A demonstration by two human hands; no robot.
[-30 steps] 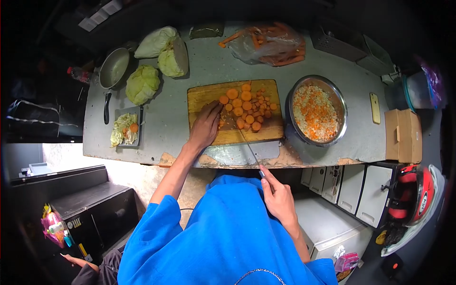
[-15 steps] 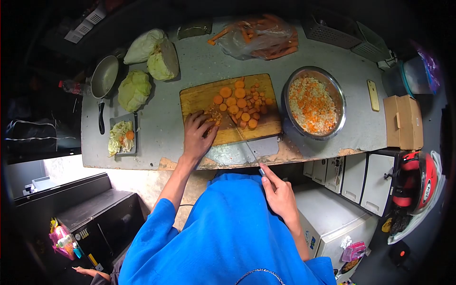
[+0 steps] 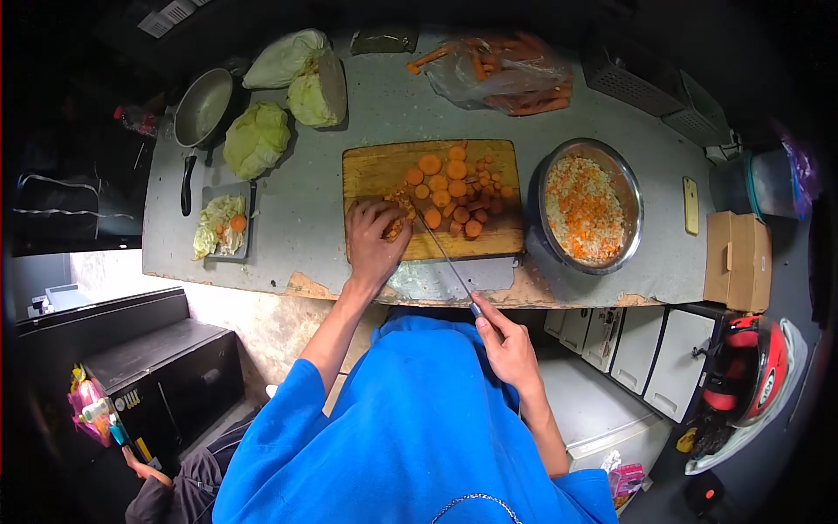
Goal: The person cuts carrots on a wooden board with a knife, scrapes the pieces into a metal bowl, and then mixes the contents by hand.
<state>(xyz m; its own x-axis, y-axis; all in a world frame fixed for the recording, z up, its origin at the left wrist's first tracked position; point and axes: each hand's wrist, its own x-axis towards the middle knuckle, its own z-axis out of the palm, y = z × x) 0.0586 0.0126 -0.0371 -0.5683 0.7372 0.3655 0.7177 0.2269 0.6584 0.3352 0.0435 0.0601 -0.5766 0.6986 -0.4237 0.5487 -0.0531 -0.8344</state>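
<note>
left hand [image 3: 374, 242] on cutting board [image 3: 371, 170], fingers curled over carrot pieces [image 3: 397, 223]. right hand [image 3: 504, 347] clenched around knife [image 3: 445, 256], blade among carrot slices [image 3: 454, 188].

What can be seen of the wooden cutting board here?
The wooden cutting board is a rectangular, light brown slab lying flat on the grey worktop, left of the steel bowl. Carrot slices cover its right half. The left hand rests on its near left part, and the knife held by the right hand crosses its near edge.
</note>
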